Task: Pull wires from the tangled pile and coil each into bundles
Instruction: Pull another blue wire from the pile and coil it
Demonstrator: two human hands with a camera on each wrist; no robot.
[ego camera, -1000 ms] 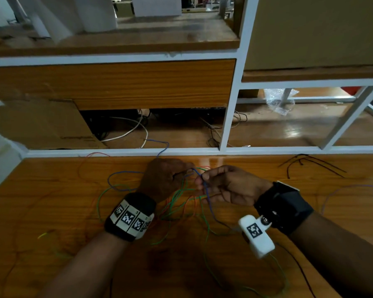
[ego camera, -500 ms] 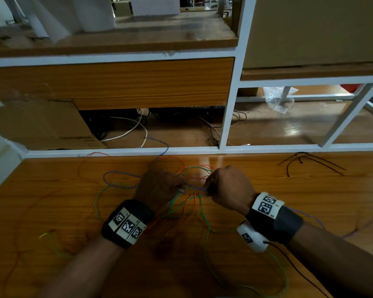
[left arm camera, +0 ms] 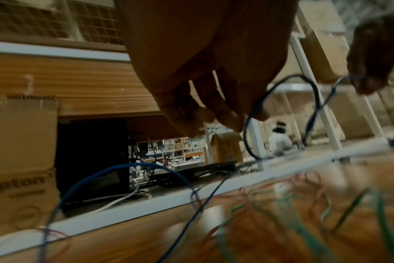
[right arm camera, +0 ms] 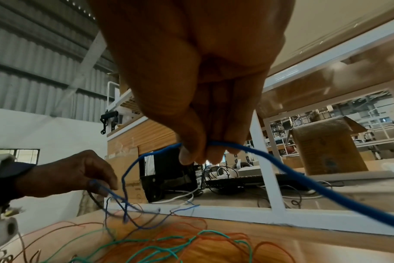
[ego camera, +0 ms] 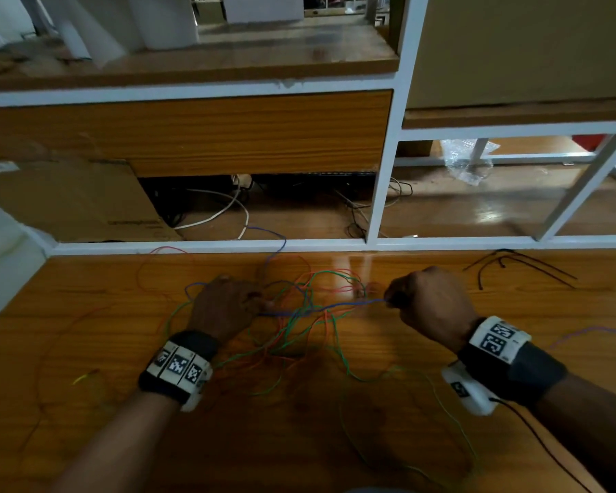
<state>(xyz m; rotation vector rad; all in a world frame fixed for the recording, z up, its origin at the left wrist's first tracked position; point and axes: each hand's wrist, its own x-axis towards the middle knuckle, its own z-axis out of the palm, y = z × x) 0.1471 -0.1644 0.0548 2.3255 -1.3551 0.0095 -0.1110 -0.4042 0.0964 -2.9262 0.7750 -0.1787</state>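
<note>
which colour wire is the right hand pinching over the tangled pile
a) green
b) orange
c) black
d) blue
d: the right hand pinches the blue wire between thumb and fingertips, and that wire runs across to the left hand above the green and orange tangled pile.

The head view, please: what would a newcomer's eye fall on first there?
First, the blue wire stretched between the left hand and the right hand, each pinching it above the wooden table. Next, the tangled pile of green and orange wires lying on the table between the wrists.
</note>
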